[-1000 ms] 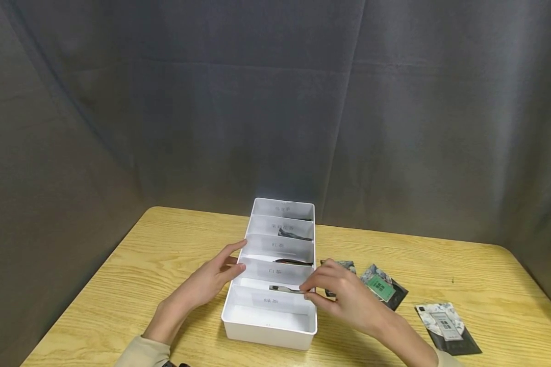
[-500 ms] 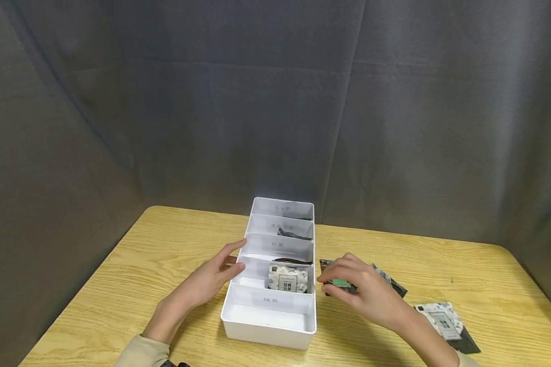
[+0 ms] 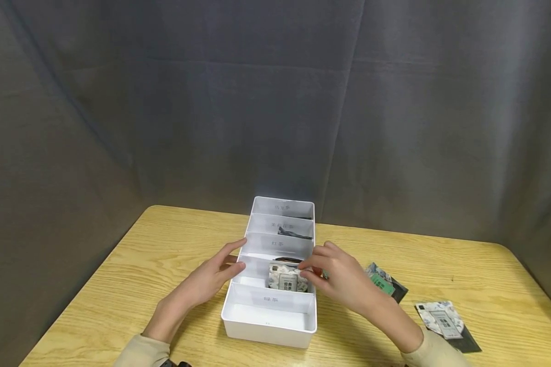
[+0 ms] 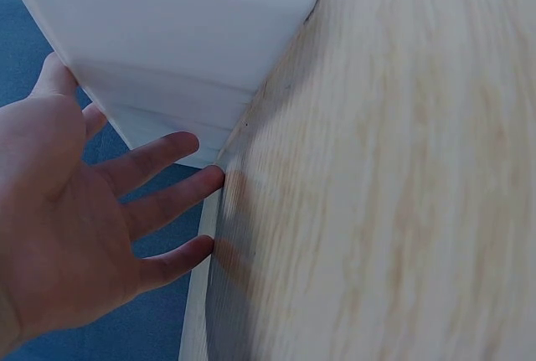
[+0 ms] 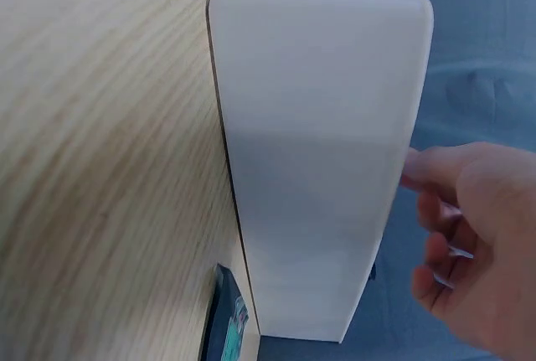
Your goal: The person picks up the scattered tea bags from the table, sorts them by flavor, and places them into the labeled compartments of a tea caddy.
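A long white divided box (image 3: 271, 334) stands on the table, its compartments bearing printed Chinese labels. In the second compartment from the front a tea sachet (image 3: 286, 282) with a pale floral front leans back, face up. My right hand (image 3: 344, 278) reaches over the box's right wall, thumb and index finger pinching that sachet's upper right corner. The right wrist view shows the other fingers curled, the fingertips hidden behind the wall. My left hand (image 3: 208, 280) rests against the left wall, fingers spread; in the left wrist view, no finger of this hand (image 4: 92, 210) wraps round anything.
A green-labelled sachet (image 3: 382, 284) and a white-labelled sachet (image 3: 447, 326) lie right of the box. Another dark sachet (image 5: 224, 319) lies close beside the box, mostly covered by my right hand in the head view. Dark sachets (image 3: 294, 233) stand in farther compartments. Grey curtain (image 3: 275, 102) surrounds the table.
The sachet in the second compartment went from edge-on to leaning with its front showing. My right hand let go, moved right over the table, then came back to it. The left hand stayed.
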### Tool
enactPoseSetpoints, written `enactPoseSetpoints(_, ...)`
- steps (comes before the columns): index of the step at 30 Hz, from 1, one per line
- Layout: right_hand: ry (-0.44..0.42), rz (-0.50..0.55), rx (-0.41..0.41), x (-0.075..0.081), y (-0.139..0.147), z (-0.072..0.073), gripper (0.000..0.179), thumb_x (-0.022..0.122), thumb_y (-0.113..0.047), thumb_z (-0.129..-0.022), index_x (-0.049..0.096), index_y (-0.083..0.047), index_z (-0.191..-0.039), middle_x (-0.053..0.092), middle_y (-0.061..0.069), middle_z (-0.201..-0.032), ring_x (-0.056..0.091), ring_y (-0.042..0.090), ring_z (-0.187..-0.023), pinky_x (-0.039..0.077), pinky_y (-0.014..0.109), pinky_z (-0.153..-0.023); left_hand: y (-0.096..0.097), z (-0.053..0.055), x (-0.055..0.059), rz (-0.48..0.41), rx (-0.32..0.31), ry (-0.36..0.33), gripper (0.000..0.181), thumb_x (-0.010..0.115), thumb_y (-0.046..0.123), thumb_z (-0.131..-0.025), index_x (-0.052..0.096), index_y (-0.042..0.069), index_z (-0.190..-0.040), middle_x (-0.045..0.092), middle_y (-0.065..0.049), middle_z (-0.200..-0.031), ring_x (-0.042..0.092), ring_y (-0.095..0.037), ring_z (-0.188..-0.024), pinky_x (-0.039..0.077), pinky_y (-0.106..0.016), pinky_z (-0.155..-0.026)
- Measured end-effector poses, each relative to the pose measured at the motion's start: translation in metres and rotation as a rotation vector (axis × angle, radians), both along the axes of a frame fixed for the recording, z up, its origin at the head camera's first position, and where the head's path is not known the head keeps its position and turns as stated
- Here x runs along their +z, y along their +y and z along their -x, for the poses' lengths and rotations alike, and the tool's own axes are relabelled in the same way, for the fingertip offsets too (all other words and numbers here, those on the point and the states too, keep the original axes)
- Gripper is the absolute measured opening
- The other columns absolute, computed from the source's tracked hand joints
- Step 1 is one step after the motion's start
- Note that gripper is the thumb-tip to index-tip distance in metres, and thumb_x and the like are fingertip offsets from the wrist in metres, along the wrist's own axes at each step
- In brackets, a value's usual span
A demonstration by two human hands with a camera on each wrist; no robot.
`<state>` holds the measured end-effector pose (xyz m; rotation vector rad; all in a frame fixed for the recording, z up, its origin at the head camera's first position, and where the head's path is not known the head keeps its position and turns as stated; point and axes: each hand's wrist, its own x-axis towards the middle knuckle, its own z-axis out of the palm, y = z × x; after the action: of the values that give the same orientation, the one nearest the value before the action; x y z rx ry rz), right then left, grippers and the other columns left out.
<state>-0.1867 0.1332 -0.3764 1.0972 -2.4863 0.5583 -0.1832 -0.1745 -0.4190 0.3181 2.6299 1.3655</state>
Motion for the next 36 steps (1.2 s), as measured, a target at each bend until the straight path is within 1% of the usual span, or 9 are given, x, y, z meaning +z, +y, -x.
enactPoseSetpoints(3, 0.024, -0.039, -0.015, -0.001, -0.007, 0.003, 0.007, 0.081, -0.022, -0.084, 0.079, -0.019, -0.09, 0.055, -0.014, -0.073, 0.038, 0.003, -0.068, 0.036, 0.015, -0.058, 0.0, 0.0, -0.001, 0.008, 0.005, -0.001, 0.058, 0.052, 0.053, -0.099, 0.03, 0.045, -0.152, 0.058, -0.004, -0.14, 0.054, -0.023, -0.13, 0.045, -0.05, -0.107)
enactPoseSetpoints(7, 0.063, -0.059, -0.032, -0.003, -0.011, 0.007, 0.01, 0.085, -0.02, -0.08, 0.079, -0.019, -0.087, 0.058, -0.013, -0.072, 0.038, 0.003, -0.068, 0.034, 0.017, -0.059, 0.0, 0.0, 0.0, 0.007, 0.006, -0.003, 0.057, 0.053, 0.053, -0.099, 0.03, 0.047, -0.152, 0.06, -0.003, -0.136, 0.055, -0.024, -0.129, 0.045, -0.051, -0.107)
enactPoseSetpoints(11, 0.113, -0.076, -0.045, -0.003, -0.013, 0.007, 0.01, 0.086, -0.02, -0.078, 0.078, -0.021, -0.083, 0.061, -0.013, -0.074, 0.04, 0.005, -0.068, 0.037, 0.021, -0.062, 0.0, 0.0, 0.0, 0.005, 0.003, 0.001, 0.057, 0.052, 0.053, -0.099, 0.03, 0.047, -0.152, 0.061, -0.004, -0.135, 0.056, -0.024, -0.129, 0.045, -0.051, -0.107)
enactPoseSetpoints(14, 0.143, -0.09, -0.035, -0.003, -0.015, 0.007, 0.008, 0.086, -0.022, -0.078, 0.079, -0.022, -0.083, 0.06, -0.013, -0.074, 0.041, 0.006, -0.069, 0.039, 0.024, -0.064, 0.001, 0.0, 0.0, 0.005, 0.003, 0.002, 0.057, 0.052, 0.052, -0.1, 0.03, 0.046, -0.152, 0.06, -0.004, -0.136, 0.056, -0.024, -0.129, 0.045, -0.051, -0.107)
enactPoseSetpoints(20, 0.131, -0.098, -0.013, -0.006, -0.017, 0.009, 0.008, 0.085, -0.021, -0.078, 0.079, -0.021, -0.084, 0.06, -0.012, -0.074, 0.043, 0.007, -0.071, 0.037, 0.023, -0.063, 0.0, -0.001, 0.0, 0.001, 0.003, 0.006, 0.058, 0.052, 0.05, -0.1, 0.03, 0.043, -0.153, 0.061, -0.004, -0.134, 0.057, -0.023, -0.128, 0.046, -0.05, -0.106)
enactPoseSetpoints(25, 0.115, -0.091, -0.033, -0.008, -0.018, 0.01, 0.011, 0.085, -0.016, -0.077, 0.076, -0.022, -0.08, 0.062, -0.013, -0.076, 0.046, 0.006, -0.073, 0.038, 0.023, -0.064, 0.0, -0.001, 0.0, -0.001, 0.001, 0.006, 0.057, 0.052, 0.05, -0.1, 0.03, 0.044, -0.153, 0.062, -0.004, -0.134, 0.056, -0.023, -0.128, 0.046, -0.05, -0.106)
enactPoseSetpoints(29, 0.102, -0.083, -0.041, -0.009, -0.02, 0.01, 0.014, 0.08, -0.014, -0.078, 0.07, -0.024, -0.076, 0.056, -0.014, -0.072, 0.045, 0.004, -0.072, 0.038, 0.022, -0.064, 0.0, 0.0, -0.001, 0.0, 0.001, 0.007, 0.057, 0.052, 0.05, -0.1, 0.03, 0.045, -0.152, 0.061, -0.004, -0.134, 0.057, -0.023, -0.128, 0.046, -0.05, -0.106)
enactPoseSetpoints(33, 0.112, -0.068, -0.033, -0.01, -0.021, 0.01, 0.014, 0.076, -0.014, -0.076, 0.065, -0.024, -0.074, 0.049, -0.014, -0.07, 0.041, 0.003, -0.069, 0.036, 0.021, -0.063, 0.0, 0.0, -0.001, 0.003, 0.007, 0.011, 0.057, 0.052, 0.052, -0.1, 0.03, 0.046, -0.152, 0.062, -0.004, -0.134, 0.057, -0.024, -0.128, 0.046, -0.05, -0.106)
enactPoseSetpoints(36, 0.154, -0.046, -0.031, -0.01, -0.022, 0.009, 0.013, 0.074, -0.015, -0.074, 0.064, -0.024, -0.073, 0.049, -0.014, -0.07, 0.041, 0.003, -0.068, 0.035, 0.02, -0.061, -0.001, -0.001, -0.001, 0.003, 0.007, 0.011, 0.057, 0.053, 0.052, -0.1, 0.031, 0.046, -0.152, 0.062, -0.004, -0.134, 0.056, -0.023, -0.128, 0.046, -0.05, -0.107)
